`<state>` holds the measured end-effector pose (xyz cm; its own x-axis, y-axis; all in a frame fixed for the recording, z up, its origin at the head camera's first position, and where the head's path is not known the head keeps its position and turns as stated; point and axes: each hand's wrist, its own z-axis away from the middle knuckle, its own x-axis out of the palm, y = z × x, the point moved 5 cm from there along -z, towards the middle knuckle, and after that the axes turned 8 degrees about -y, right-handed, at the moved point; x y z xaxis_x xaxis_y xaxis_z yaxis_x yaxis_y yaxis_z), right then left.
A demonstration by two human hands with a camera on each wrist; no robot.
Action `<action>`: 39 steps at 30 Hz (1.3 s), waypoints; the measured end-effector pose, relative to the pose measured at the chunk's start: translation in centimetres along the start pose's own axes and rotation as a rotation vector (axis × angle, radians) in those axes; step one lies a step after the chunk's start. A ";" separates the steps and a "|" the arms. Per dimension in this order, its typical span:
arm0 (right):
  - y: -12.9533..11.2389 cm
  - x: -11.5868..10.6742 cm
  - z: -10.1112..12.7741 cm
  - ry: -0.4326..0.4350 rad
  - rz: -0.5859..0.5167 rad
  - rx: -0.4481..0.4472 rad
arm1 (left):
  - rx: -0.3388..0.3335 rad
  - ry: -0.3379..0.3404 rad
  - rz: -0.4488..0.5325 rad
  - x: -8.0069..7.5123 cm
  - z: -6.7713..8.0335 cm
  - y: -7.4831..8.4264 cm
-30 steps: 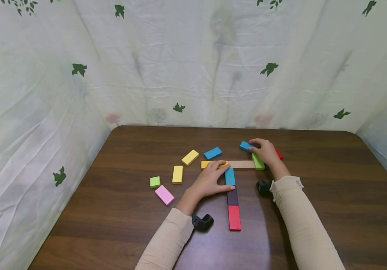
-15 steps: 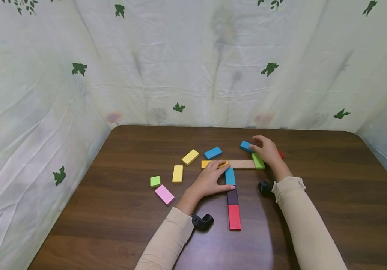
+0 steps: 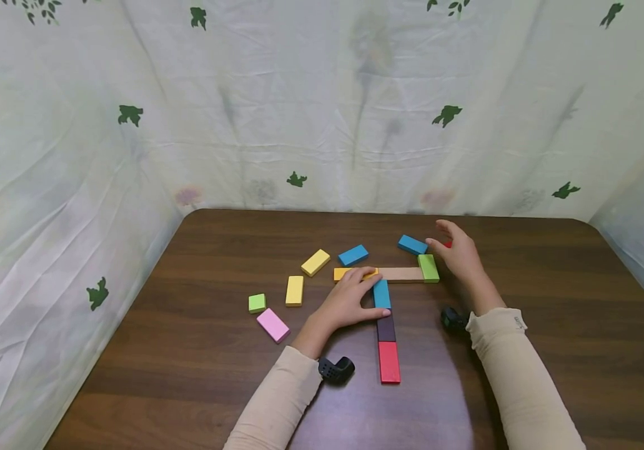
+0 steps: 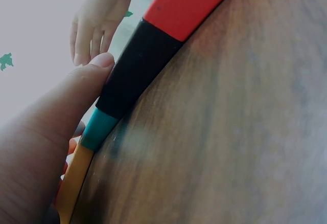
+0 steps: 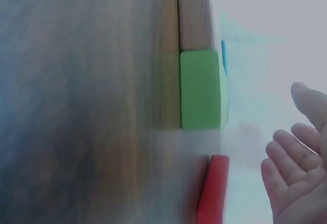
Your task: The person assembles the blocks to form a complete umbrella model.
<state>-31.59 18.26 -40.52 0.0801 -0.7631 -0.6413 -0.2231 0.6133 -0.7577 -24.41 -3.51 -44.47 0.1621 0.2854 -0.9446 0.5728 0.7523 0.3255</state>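
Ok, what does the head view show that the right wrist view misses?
Only the head view shows the left hand resting on the orange block beside the blue block, plus the dark block, the loose yellow blocks and the pink block. Only the right wrist view shows the right hand's fingers spread open, holding nothing. Both show the green block butted against the wooden block, and the red block near the right hand.
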 end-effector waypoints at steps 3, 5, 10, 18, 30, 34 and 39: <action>0.3 -0.3 0.4 0.022 0.014 0.000 | -0.001 0.001 0.002 0.0 0.1 0.0; 0.7 -0.4 0.7 0.032 0.024 0.003 | -0.002 0.000 0.002 0.0 0.1 -0.1; 1.4 -0.7 1.3 0.056 0.023 0.020 | -0.002 -0.004 -0.001 0.1 0.1 0.0; 2.1 -1.0 2.0 0.075 0.026 0.047 | 0.000 -0.004 0.001 0.0 0.1 0.0; 3.9 -0.8 2.5 0.031 0.059 0.155 | 0.004 0.005 0.001 0.0 0.1 0.0; 4.2 -0.8 2.5 0.024 0.081 0.176 | 0.007 0.009 0.002 -0.1 0.1 0.0; 4.3 -0.9 2.5 0.031 0.125 0.184 | 0.004 0.006 0.006 -0.1 0.1 0.0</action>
<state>-30.15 22.08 -43.53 0.0318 -0.6828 -0.7299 -0.0482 0.7284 -0.6834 -24.34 -3.62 -44.43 0.1610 0.2936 -0.9423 0.5751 0.7480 0.3313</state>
